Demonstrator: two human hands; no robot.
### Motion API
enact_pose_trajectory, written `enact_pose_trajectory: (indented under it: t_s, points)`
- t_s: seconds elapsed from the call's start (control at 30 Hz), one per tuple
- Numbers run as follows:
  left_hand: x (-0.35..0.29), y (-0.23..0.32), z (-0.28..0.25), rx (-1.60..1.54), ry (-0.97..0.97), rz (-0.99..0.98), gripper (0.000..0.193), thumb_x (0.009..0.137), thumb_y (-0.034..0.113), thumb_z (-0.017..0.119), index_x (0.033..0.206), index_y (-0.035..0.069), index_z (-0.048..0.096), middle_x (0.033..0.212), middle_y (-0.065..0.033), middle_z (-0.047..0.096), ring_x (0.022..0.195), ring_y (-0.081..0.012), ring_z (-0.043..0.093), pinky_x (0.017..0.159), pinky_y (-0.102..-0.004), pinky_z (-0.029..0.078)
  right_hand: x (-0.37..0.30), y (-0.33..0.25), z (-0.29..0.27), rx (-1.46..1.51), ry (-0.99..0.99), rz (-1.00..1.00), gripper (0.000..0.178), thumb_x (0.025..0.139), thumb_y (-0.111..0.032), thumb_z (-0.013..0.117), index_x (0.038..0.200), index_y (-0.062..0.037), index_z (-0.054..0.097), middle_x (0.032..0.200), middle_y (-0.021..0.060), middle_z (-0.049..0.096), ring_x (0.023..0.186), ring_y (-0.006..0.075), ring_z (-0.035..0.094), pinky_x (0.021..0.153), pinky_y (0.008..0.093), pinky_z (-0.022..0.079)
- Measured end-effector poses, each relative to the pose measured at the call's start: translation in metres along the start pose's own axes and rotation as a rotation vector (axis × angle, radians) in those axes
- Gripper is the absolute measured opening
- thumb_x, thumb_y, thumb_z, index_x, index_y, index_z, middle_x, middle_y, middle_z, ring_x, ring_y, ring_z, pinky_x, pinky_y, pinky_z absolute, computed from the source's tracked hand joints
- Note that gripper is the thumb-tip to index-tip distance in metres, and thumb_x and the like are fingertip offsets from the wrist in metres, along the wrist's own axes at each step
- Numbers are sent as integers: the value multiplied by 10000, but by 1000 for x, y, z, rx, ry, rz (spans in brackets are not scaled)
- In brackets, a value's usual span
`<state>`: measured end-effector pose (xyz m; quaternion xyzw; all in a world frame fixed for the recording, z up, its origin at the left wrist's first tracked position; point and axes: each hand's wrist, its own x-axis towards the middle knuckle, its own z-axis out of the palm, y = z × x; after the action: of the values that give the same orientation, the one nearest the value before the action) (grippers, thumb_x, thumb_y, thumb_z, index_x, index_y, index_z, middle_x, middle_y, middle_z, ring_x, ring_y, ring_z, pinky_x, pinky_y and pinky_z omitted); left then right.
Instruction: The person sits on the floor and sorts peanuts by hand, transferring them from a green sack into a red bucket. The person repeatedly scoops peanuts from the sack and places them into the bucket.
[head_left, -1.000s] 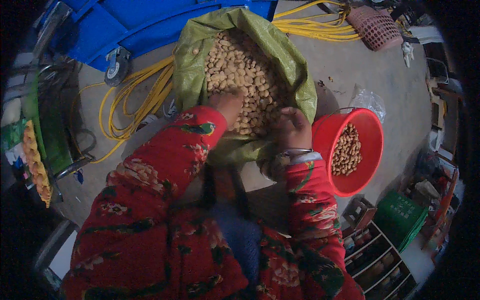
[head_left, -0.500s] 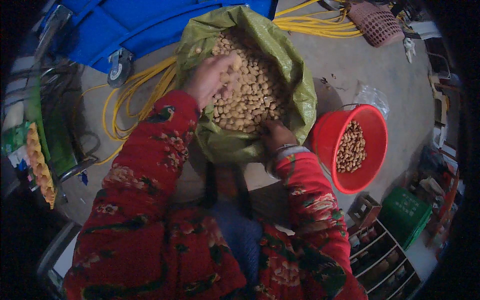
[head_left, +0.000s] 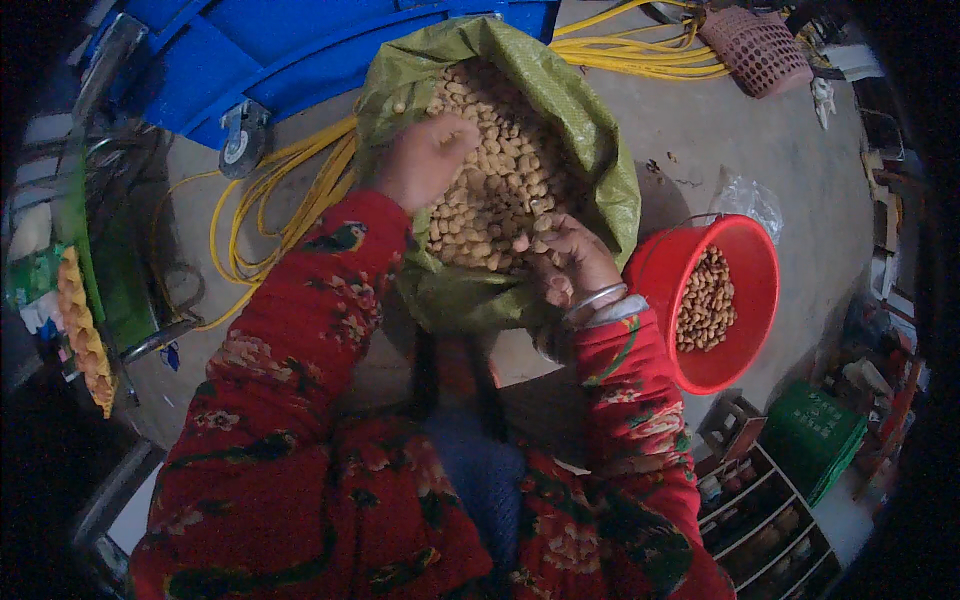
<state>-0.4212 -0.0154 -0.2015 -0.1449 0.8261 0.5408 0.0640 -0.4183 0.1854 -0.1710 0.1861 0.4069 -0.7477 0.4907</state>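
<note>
A green woven sack (head_left: pixel 612 170) stands with its mouth rolled back, full of unshelled peanuts (head_left: pixel 500 160). Over the left part of the heap is my left hand (head_left: pixel 428 160), its fingers curled in; whatever they may hold is hidden. My right hand (head_left: pixel 575 262) is turned partly palm up at the sack's near right edge, with peanuts between thumb and fingers. It wears a bracelet (head_left: pixel 600 296) at the wrist. Right of the sack, a red bucket (head_left: pixel 757 300) leans toward the right, with more peanuts (head_left: pixel 706 305) inside.
A blue wheeled container (head_left: pixel 300 60) stands behind the sack. Yellow hose or cable (head_left: pixel 235 235) lies coiled at left, and more at the back right beside a pink basket (head_left: pixel 755 50). Clear plastic (head_left: pixel 750 205) lies behind the bucket; a green folded bag (head_left: pixel 815 435) and a rack (head_left: pixel 770 510) are near right.
My right hand has come up out of the peanuts and turned its palm upward, peanuts now at its fingers. My left hand has curled its fingers, staying over the heap's left side.
</note>
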Motion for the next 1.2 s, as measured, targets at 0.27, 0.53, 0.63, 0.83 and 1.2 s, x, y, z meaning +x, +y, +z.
enact_pose_trajectory:
  t_s: [0.27,0.53,0.63,0.83,1.2]
  points:
    - [-7,-17,32,821,-223,57,226,674,122,457,898,91,465,725,-125,536,679,-287,518,581,-385,413,-6,-2,3,80,17,-77,256,600,-90,461,855,-91,448,650,37,484,431,83,389,293,188,244]
    - [-2,-4,33,580,-130,-1,244,724,238,451,851,30,440,646,-101,524,585,-212,517,505,-321,410,-9,-2,-3,190,101,-72,199,652,-154,479,843,-106,451,603,0,467,433,93,396,311,185,257]
    - [4,13,20,-112,-182,-125,222,748,260,431,810,50,464,628,-37,507,527,-113,482,445,-226,387,-10,-3,-3,187,86,-101,175,665,-149,460,834,-104,448,611,3,469,428,93,395,307,187,259]
    - [-9,48,10,-888,-328,-331,153,761,219,425,781,78,481,579,23,452,450,-36,399,365,-156,307,-9,-4,2,147,161,-126,232,777,-316,363,855,-105,418,664,13,448,510,105,417,337,181,289]
    - [-40,83,16,-667,-327,0,175,770,164,421,865,32,486,619,5,461,498,-24,391,425,-151,320,1,6,6,113,29,-56,427,739,-472,315,822,-83,471,711,34,515,584,134,508,380,257,393]
